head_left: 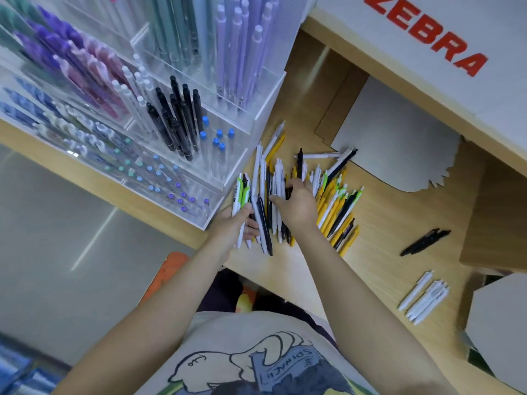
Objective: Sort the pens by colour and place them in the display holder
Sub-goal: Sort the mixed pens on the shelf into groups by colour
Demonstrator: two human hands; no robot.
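A mixed pile of pens (328, 195), white, yellow, black and green, lies on the wooden counter (385, 266) beside the clear acrylic display holder (242, 138). My left hand (233, 223) grips a bunch of white, green and dark pens (258, 212) at the pile's left end. My right hand (296, 203) rests on the middle of the pile, fingers curled among the pens; whether it holds one is hidden. Two black pens (425, 242) lie apart at the right. A small group of white pens (425, 299) lies nearer the front right.
The holder's compartments carry black, lilac, purple, blue-capped and white pens. A grey card (399, 143) lies behind the pile, and another grey card (499, 323) at the front right. A white box marked ZEBRA (427, 32) stands at the back right.
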